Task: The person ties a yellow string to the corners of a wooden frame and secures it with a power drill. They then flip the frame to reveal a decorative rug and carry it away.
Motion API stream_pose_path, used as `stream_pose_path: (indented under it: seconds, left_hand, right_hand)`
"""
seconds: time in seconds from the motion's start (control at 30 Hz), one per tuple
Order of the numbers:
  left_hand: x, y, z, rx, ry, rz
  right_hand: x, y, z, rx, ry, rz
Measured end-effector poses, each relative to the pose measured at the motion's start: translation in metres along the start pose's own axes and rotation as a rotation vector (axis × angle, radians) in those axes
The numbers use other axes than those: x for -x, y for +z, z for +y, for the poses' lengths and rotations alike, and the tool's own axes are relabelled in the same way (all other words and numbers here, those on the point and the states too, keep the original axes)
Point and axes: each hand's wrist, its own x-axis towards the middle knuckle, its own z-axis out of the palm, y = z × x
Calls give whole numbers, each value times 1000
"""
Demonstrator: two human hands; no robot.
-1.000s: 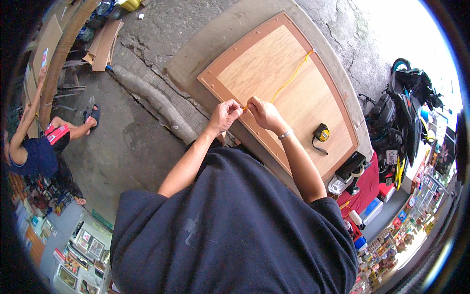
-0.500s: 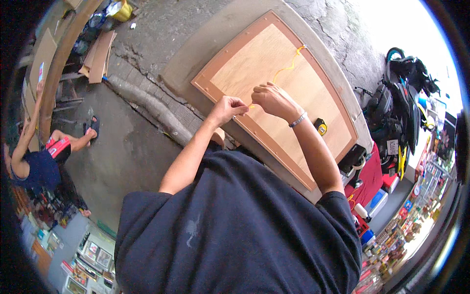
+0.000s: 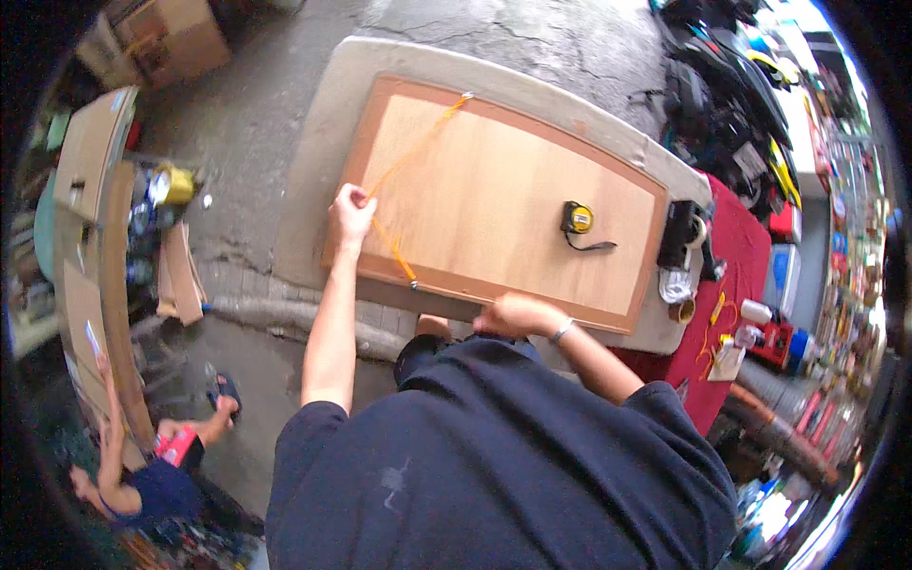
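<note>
Cord (image 3: 400, 256) is pinched mid-span by the left hand (image 3: 351, 218); judged light, limp, best gripped there. Right hand (image 3: 518, 315) is held beside the shirt (image 3: 513, 437); its grip cannot be told.

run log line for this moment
left hand: holding yellow-orange cord | right hand: near shirt, grip unclear | tape measure: on wooden panel

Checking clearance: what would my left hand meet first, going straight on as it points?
Beyond the thin orange cord your left hand holds, probably the flat brown border of the pale rectangular wooden panel, though height is unclear.
</note>
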Motion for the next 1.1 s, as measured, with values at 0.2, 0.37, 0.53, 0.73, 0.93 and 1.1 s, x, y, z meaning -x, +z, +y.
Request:
stream_pose_path:
  seconds: [0.2, 0.37, 0.53, 0.73, 0.93, 1.1]
  left_hand:
    - [6, -2, 3, -159, 92, -38]
    - [54, -9, 11, -208, 166, 68]
    - [130, -4, 27, -308, 108, 89]
    - [182, 19, 24, -316, 28, 63]
    - [194, 62, 77, -339, 158, 8]
    - [216, 54, 84, -334, 144, 40]
  right_hand:
    - [-1, 139, 66, -330, -89, -92]
    - [-6, 190, 106, -551, -353, 128]
    - [69, 149, 139, -793, -295, 221]
    - [174, 44, 262, -714, 236, 1133]
    - [213, -6, 447, -1022, 487, 1709]
    - [224, -20, 447, -1441, 220, 1330]
